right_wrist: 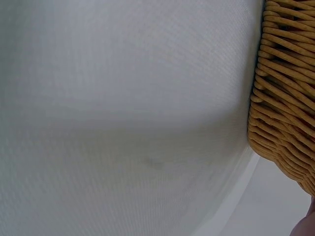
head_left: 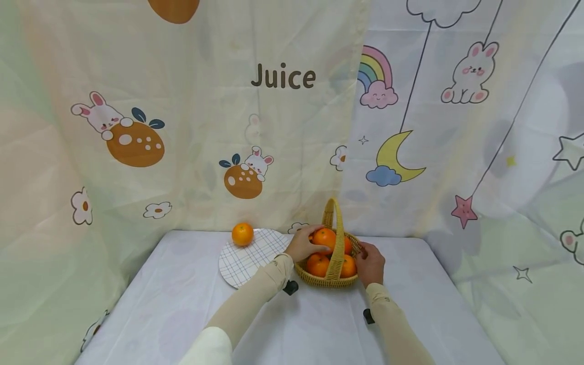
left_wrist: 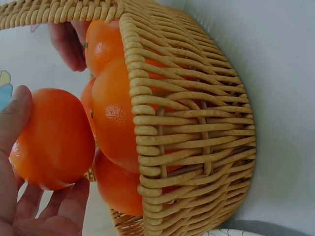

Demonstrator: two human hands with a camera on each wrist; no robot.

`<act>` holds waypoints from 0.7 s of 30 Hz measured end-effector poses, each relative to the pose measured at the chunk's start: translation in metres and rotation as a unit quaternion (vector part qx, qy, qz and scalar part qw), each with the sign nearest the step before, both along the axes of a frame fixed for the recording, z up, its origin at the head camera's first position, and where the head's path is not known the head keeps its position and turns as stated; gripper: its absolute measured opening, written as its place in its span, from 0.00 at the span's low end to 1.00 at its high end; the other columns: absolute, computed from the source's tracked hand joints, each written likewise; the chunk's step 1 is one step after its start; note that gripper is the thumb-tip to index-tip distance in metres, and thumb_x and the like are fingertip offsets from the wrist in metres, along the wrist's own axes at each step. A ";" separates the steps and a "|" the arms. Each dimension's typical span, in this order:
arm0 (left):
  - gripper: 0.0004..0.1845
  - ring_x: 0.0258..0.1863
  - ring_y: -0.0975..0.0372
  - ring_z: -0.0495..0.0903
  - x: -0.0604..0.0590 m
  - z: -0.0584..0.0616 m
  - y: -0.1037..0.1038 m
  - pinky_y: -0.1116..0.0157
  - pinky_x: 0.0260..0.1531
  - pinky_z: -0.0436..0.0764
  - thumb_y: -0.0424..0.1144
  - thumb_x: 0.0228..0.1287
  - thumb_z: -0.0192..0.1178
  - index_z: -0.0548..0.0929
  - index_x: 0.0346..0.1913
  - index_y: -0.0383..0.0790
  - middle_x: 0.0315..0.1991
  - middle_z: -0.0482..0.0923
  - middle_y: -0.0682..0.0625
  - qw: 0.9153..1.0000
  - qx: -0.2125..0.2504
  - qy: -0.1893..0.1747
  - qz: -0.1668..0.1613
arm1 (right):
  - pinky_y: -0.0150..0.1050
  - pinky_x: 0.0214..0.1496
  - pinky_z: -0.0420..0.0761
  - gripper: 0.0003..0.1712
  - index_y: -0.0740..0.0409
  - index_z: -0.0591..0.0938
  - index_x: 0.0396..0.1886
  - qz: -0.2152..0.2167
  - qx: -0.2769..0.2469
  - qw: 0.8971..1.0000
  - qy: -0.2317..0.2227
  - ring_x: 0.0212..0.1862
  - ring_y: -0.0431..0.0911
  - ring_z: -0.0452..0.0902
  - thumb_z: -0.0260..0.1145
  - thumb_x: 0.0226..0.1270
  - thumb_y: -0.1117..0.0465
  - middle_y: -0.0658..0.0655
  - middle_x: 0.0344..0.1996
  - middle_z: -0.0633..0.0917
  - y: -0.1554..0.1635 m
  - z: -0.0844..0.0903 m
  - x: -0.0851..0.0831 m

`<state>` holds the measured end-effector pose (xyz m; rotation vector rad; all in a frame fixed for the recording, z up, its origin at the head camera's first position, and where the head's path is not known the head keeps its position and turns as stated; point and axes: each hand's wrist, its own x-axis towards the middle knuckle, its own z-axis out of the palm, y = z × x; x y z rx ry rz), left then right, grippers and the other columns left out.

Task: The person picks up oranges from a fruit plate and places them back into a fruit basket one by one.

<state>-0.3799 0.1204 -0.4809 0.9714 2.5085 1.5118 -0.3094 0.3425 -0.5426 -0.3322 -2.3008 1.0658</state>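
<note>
In the head view my left hand (head_left: 301, 247) grips an orange (head_left: 324, 237) above the left side of a wicker basket (head_left: 315, 279). The left wrist view shows thumb and fingers around this orange (left_wrist: 54, 140), beside the fruit heaped in the basket (left_wrist: 197, 130). Several other oranges (left_wrist: 115, 113) lie inside, partly hidden by the wickerwork and handle. My right hand (head_left: 371, 264) holds the basket's right rim, its fingers reaching over the edge. Only a bit of that hand (right_wrist: 305, 226) enters the right wrist view, below the basket wall (right_wrist: 283, 98).
Left of the basket lies a round checked plate or mat (head_left: 237, 266), with one orange (head_left: 242, 234) at its back edge. The basket's tall arched handle (head_left: 338, 238) rises between my hands. A white cloth covers the table (head_left: 182, 299), and printed curtains (head_left: 292, 116) stand behind it.
</note>
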 end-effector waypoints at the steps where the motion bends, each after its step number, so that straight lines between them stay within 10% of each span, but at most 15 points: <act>1: 0.41 0.58 0.56 0.74 0.000 0.000 0.000 0.57 0.55 0.77 0.49 0.52 0.74 0.71 0.69 0.43 0.65 0.71 0.50 1.000 0.000 -0.001 0.000 | 0.53 0.56 0.78 0.20 0.62 0.80 0.58 0.001 0.000 1.000 -0.001 0.50 0.55 0.77 0.61 0.66 0.72 0.63 0.51 0.81 0.000 0.000 0.000; 21: 0.44 0.63 0.56 0.71 -0.004 -0.010 0.008 0.56 0.61 0.73 0.53 0.49 0.75 0.71 0.70 0.44 0.67 0.70 0.51 1.000 -0.019 0.017 0.016 | 0.53 0.57 0.77 0.21 0.62 0.80 0.58 0.005 0.004 1.000 0.000 0.53 0.56 0.77 0.62 0.65 0.73 0.62 0.53 0.81 0.000 0.003 -0.002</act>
